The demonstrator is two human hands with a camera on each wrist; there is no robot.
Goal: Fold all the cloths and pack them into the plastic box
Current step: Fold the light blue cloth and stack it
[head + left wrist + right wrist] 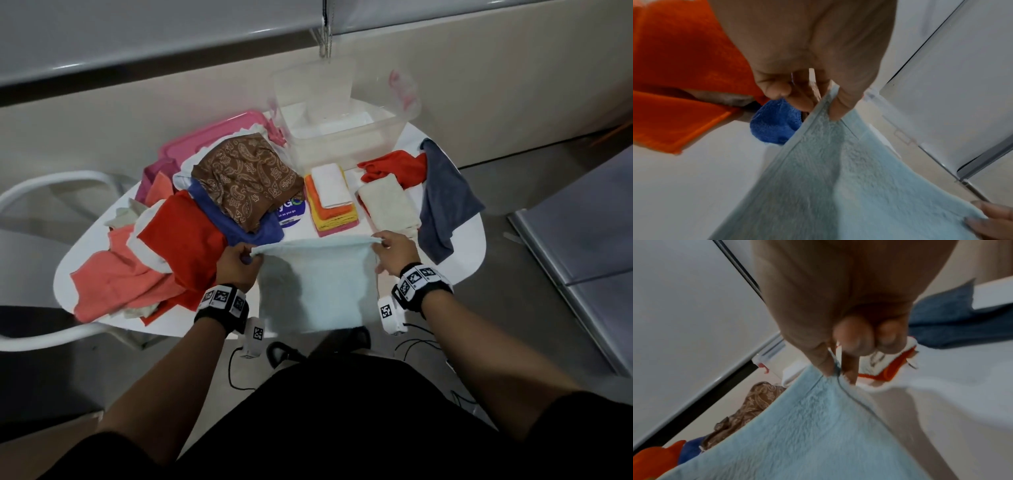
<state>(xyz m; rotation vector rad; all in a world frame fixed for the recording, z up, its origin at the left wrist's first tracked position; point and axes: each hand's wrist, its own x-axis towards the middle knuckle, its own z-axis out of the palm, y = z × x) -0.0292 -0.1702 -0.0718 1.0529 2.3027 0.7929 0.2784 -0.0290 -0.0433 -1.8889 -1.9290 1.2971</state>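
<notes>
Left hand (237, 263): pinching the far-left corner of the light blue towel (317, 284), thumb over the hem, fingers curled beneath.
Right hand (395, 249): pinching the far-right corner of the same towel between thumb and fingertips, other fingers curled in.
Light blue towel: stretched between both hands at the near edge of the white table (466, 240), far edge held taut, near part draped over the table's near edge.
Plastic box (346, 113): clear, at the far side of the table, well apart from both hands.
Folded stack (330, 202): white on orange, yellow and pink, between the towel and the box.
Cream cloth (387, 204): folded, just right of the stack.
Unfolded heap, left: red cloth (185, 236) touching the left hand, blue cloth (239, 222), brown paisley cloth (250, 178), coral cloth (116, 281).
Far right: small red cloth (397, 166) and grey-blue cloth (445, 202), the latter hanging over the table's right edge.
Pink lid (219, 133): far left, under the heap.
</notes>
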